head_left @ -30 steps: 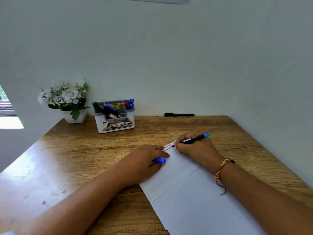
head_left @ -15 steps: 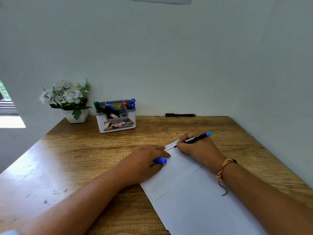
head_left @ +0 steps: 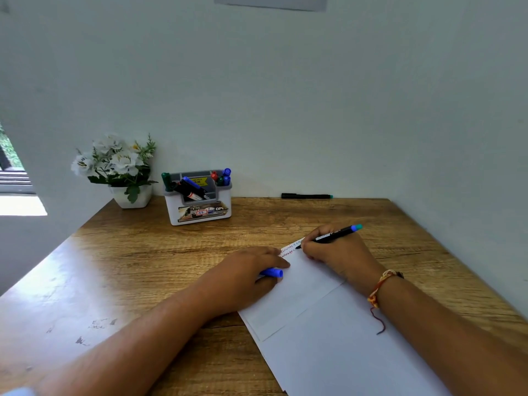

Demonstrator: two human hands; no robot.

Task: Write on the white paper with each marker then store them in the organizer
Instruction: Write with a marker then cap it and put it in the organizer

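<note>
Writing is under way: the right hand (head_left: 340,252), its grip closed around a black marker (head_left: 333,235) with a blue-green end, sets the tip on the far corner of the white paper (head_left: 328,324), toward 1 o'clock on the desk (head_left: 143,267). Small lines of writing, partly red, sit there. The left hand (head_left: 245,278) rests on the paper's edge at 9 o'clock, its grip curled round a blue cap (head_left: 273,272). Several markers stand in the organizer (head_left: 200,208) at 11 o'clock, so much seems done. Left, I judge: finish this line, cap and store this marker, then handle the last pen (head_left: 307,196) lying by the wall at 12 o'clock.
</note>
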